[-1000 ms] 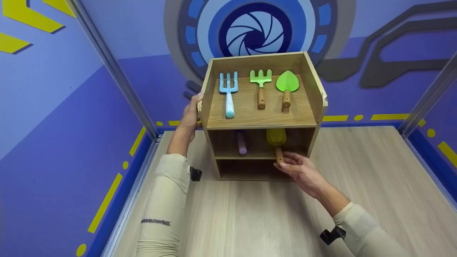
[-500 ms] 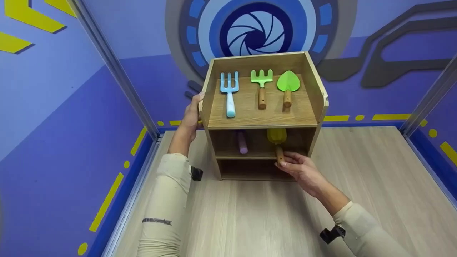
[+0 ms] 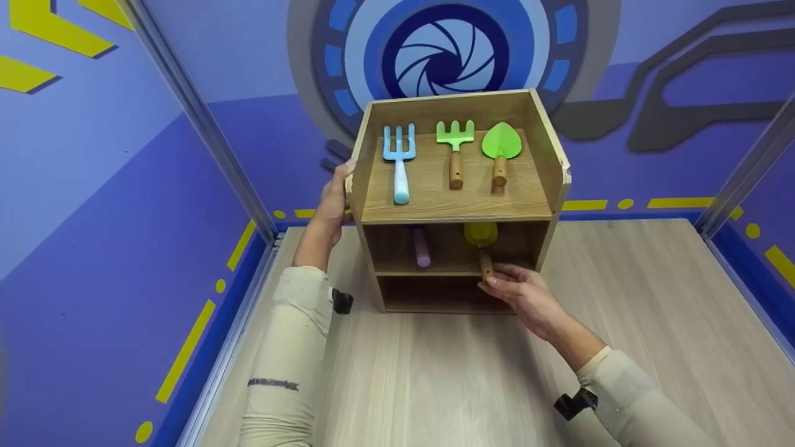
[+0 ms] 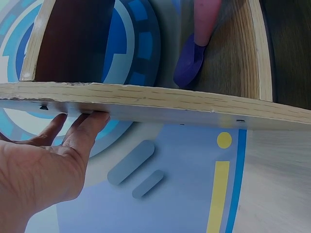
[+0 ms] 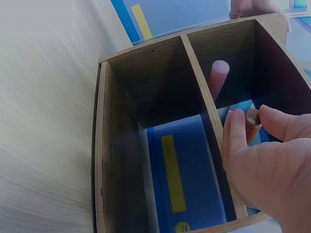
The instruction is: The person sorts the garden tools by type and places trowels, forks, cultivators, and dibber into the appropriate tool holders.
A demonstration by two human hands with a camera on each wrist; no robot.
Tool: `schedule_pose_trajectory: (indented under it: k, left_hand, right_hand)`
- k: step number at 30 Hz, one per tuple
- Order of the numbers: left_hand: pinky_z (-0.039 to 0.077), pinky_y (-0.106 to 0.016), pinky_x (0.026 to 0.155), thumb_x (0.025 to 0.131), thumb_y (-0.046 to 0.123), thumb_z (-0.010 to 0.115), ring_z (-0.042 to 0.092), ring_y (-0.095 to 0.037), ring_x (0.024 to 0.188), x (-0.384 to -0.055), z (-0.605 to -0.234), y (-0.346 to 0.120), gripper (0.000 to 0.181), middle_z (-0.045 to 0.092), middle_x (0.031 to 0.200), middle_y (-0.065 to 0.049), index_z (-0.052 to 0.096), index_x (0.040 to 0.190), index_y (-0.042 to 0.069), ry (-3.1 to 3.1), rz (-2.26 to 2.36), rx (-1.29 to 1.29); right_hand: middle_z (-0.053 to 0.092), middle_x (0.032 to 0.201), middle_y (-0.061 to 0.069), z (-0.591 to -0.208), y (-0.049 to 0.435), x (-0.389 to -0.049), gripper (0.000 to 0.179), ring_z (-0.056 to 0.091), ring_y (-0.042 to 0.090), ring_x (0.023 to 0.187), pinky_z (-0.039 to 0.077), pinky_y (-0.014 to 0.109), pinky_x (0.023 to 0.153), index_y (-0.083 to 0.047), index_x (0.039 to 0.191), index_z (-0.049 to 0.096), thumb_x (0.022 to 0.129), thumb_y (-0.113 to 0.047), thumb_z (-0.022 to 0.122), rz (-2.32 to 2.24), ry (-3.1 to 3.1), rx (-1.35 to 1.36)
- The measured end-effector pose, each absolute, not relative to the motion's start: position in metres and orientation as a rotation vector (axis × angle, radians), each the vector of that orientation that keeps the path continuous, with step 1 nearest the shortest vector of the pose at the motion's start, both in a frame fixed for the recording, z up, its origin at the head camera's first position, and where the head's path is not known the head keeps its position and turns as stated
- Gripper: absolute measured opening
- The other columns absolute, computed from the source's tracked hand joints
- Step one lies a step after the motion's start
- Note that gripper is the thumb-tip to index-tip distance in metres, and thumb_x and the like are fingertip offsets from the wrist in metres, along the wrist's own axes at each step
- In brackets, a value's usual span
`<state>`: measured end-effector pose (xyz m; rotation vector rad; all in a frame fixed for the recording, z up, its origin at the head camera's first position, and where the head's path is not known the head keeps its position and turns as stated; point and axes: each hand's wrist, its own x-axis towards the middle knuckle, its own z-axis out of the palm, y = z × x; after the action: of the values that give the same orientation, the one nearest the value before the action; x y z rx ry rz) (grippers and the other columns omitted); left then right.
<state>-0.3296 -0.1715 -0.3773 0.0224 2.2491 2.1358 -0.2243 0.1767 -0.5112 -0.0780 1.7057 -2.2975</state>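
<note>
In the head view my right hand pinches the wooden handle end of a yellow garden trowel, between thumb and fingers. Its yellow blade lies inside the middle compartment of a small wooden shelf, and the handle sticks out over the front edge. The right wrist view shows the handle between thumb and fingertips. My left hand rests against the shelf's left side; in the left wrist view its extended fingers touch the outer panel. Left of the yellow trowel lies a purple trowel with a pink handle.
On the top shelf lie a blue hand fork, a green hand fork and a green trowel, both green ones wooden-handled. Below the middle compartment is a bottom compartment. The shelf stands on a wood-grain table between blue printed walls.
My right hand has shifted slightly upward and inward with the yellow trowel, which sits a little deeper in the compartment. The left hand stays against the shelf's side.
</note>
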Motion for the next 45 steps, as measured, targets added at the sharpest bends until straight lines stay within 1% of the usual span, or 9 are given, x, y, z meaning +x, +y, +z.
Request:
schedule_pose_trajectory:
  k: [7, 11, 15, 20, 26, 30, 37, 41, 45]
  left_hand:
    - [0.048, -0.053, 0.105, 0.092, 0.068, 0.047, 0.057, -0.035, 0.132, -0.329, -0.3773, -0.172, 0.079, 0.05, 0.157, -0.012, 0.048, 0.161, 0.029, 2.244, 2.154, 0.014]
    - [0.048, -0.052, 0.104, 0.092, 0.069, 0.047, 0.056, -0.034, 0.131, -0.3282, -0.3769, -0.1712, 0.08, 0.049, 0.159, -0.011, 0.047, 0.161, 0.03, 2.248, 2.148, 0.015]
    - [0.049, -0.048, 0.101, 0.093, 0.067, 0.047, 0.057, -0.03, 0.127, -0.3287, -0.3768, -0.1705, 0.076, 0.053, 0.153, -0.014, 0.052, 0.158, 0.028, 2.24, 2.154, 0.017]
    - [0.05, -0.043, 0.097, 0.094, 0.066, 0.047, 0.058, -0.026, 0.122, -0.3292, -0.3779, -0.1719, 0.075, 0.057, 0.145, -0.012, 0.055, 0.156, 0.026, 2.233, 2.161, -0.004]
    - [0.049, -0.05, 0.104, 0.091, 0.07, 0.048, 0.057, -0.031, 0.13, -0.329, -0.3779, -0.1704, 0.081, 0.053, 0.153, -0.013, 0.052, 0.158, 0.025, 2.231, 2.159, -0.004]
    - [0.047, -0.055, 0.109, 0.091, 0.07, 0.048, 0.055, -0.033, 0.135, -0.3284, -0.3779, -0.1705, 0.08, 0.051, 0.157, -0.012, 0.051, 0.159, 0.026, 2.234, 2.16, 0.01]
    - [0.048, -0.047, 0.101, 0.092, 0.069, 0.048, 0.058, -0.03, 0.128, -0.3286, -0.3771, -0.1702, 0.078, 0.055, 0.151, -0.013, 0.055, 0.155, 0.025, 2.246, 2.151, -0.006]
    - [0.05, -0.044, 0.096, 0.092, 0.069, 0.049, 0.06, -0.028, 0.123, -0.3295, -0.3774, -0.1701, 0.078, 0.057, 0.148, -0.013, 0.055, 0.155, 0.025, 2.247, 2.153, -0.017]
    - [0.05, -0.046, 0.099, 0.093, 0.068, 0.048, 0.058, -0.028, 0.125, -0.3298, -0.3778, -0.1689, 0.078, 0.054, 0.152, -0.013, 0.049, 0.16, 0.028, 2.237, 2.154, -0.011]
  right_hand:
    - [0.071, 0.111, 0.001, -0.5109, 0.1722, -0.2258, 0.055, 0.074, 0.009, 0.104, 0.06, 0.027, 0.1, 0.023, 0.149, 0.033, 0.104, 0.003, 0.058, -2.318, 1.729, -0.057]
    - [0.071, 0.11, 0.001, -0.5109, 0.1713, -0.2257, 0.054, 0.074, 0.008, 0.103, 0.06, 0.027, 0.098, 0.023, 0.148, 0.035, 0.104, 0.003, 0.059, -2.315, 1.763, -0.047]
    - [0.073, 0.108, 0.0, -0.512, 0.1718, -0.2264, 0.051, 0.074, 0.008, 0.102, 0.061, 0.027, 0.098, 0.023, 0.146, 0.039, 0.105, 0.001, 0.059, -2.293, 1.812, -0.041]
    - [0.074, 0.103, -0.003, -0.5133, 0.1716, -0.2277, 0.049, 0.075, 0.008, 0.098, 0.062, 0.027, 0.095, 0.022, 0.143, 0.041, 0.105, -0.003, 0.06, -2.263, 1.86, -0.032]
    - [0.072, 0.105, 0.006, -0.5118, 0.1727, -0.2279, 0.046, 0.078, 0.014, 0.094, 0.063, 0.026, 0.09, 0.02, 0.14, 0.046, 0.106, -0.007, 0.062, -2.233, 1.934, 0.012]
    - [0.073, 0.104, 0.005, -0.5097, 0.1723, -0.2281, 0.047, 0.078, 0.014, 0.093, 0.063, 0.026, 0.089, 0.019, 0.14, 0.048, 0.106, -0.011, 0.063, -2.204, 1.979, 0.023]
    - [0.075, 0.095, 0.0, -0.5087, 0.1709, -0.2313, 0.046, 0.077, 0.013, 0.088, 0.064, 0.026, 0.084, 0.018, 0.138, 0.053, 0.107, -0.014, 0.064, -2.187, 2.007, 0.062]
    - [0.076, 0.095, 0.002, -0.5074, 0.1707, -0.233, 0.044, 0.077, 0.013, 0.085, 0.064, 0.026, 0.081, 0.016, 0.135, 0.058, 0.106, -0.017, 0.065, -2.172, 2.018, 0.091]
    - [0.078, 0.095, 0.008, -0.5064, 0.1719, -0.2336, 0.045, 0.078, 0.013, 0.083, 0.065, 0.027, 0.079, 0.015, 0.131, 0.062, 0.105, -0.021, 0.068, -2.14, 2.05, 0.13]
